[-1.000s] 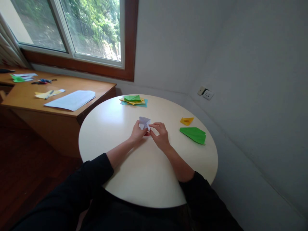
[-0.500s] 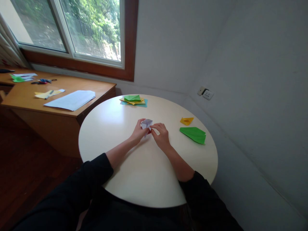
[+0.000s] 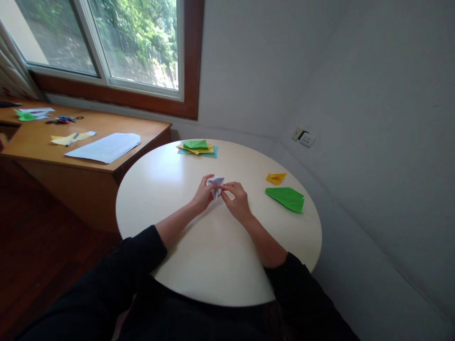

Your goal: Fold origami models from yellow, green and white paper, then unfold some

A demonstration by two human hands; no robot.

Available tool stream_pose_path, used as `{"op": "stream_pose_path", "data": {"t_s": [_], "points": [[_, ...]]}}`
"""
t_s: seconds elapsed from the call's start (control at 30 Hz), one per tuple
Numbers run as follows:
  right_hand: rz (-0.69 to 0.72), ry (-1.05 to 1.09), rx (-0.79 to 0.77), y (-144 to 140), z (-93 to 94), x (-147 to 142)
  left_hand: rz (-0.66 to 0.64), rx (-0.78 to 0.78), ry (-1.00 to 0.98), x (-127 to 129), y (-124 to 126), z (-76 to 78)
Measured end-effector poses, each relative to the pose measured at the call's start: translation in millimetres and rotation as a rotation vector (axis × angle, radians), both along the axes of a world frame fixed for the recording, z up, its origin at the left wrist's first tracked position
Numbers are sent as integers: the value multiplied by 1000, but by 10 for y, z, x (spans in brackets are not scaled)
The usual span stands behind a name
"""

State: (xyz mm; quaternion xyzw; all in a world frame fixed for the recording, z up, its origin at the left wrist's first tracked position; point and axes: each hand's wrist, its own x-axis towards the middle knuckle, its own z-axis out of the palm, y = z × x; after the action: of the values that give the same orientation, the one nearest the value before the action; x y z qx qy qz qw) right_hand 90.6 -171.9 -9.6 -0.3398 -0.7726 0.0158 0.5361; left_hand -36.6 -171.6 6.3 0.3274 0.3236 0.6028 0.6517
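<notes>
- The round white table (image 3: pixel 199 265) is filling the middle of the view, and the person is sitting at its six o'clock edge with both forearms resting on it.
- A wooden desk (image 3: pixel 42 147) is standing off the table's ten o'clock, carrying a white sheet (image 3: pixel 104 147) and some paper scraps.
- A stack of coloured sheets (image 3: pixel 198 148) is lying near the table's twelve o'clock rim; a folded green plane (image 3: pixel 286 199) is lying at about three o'clock, with a small yellow folded piece (image 3: pixel 275 178) just beyond it at two o'clock.
- The left hand (image 3: pixel 202 194) is cupping the left side of the small white folded paper (image 3: pixel 215 183), fingers curled around it.
- The right hand (image 3: pixel 237 199) is pinching the paper's right edge between thumb and forefinger, so both hands are meeting on it.
- The paper is sitting just past the table's centre, toward twelve o'clock, between the fingertips; whether it is touching the tabletop is hard to tell at this size.
- Judging by the grips, a crease is being set: it would go best with the left hand holding the layers still while the right thumb is running firmly along the fold, edges aligned before pressing.
</notes>
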Motion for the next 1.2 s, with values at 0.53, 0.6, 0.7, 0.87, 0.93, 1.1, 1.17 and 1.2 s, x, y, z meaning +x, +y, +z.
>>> {"op": "stream_pose_path", "data": {"t_s": [0.53, 0.6, 0.7, 0.87, 0.93, 1.1, 1.17, 1.2], "points": [[68, -69, -49, -24, 23, -6, 34, 43, 46, 10, -6, -9], [72, -77, -42, -26, 23, -7, 43, 52, 68, 9, -6, -19], [46, -72, -31, -27, 16, -2, 68, 58, 116, 6, -7, -35], [-38, -14, -25, -22, 2, 8, 56, 103, 161, -1, -22, -58], [-62, -5, -27, -19, 1, 11, 44, 112, 154, -6, -25, -64], [-51, -43, -15, -10, 3, 16, 46, 120, 163, -17, 12, -96], [-54, -42, -1, -5, 0, 16, 68, 139, 195, -16, 39, -121], [-55, -39, -1, -2, -1, 16, 77, 150, 211, -14, 51, -133]]}}
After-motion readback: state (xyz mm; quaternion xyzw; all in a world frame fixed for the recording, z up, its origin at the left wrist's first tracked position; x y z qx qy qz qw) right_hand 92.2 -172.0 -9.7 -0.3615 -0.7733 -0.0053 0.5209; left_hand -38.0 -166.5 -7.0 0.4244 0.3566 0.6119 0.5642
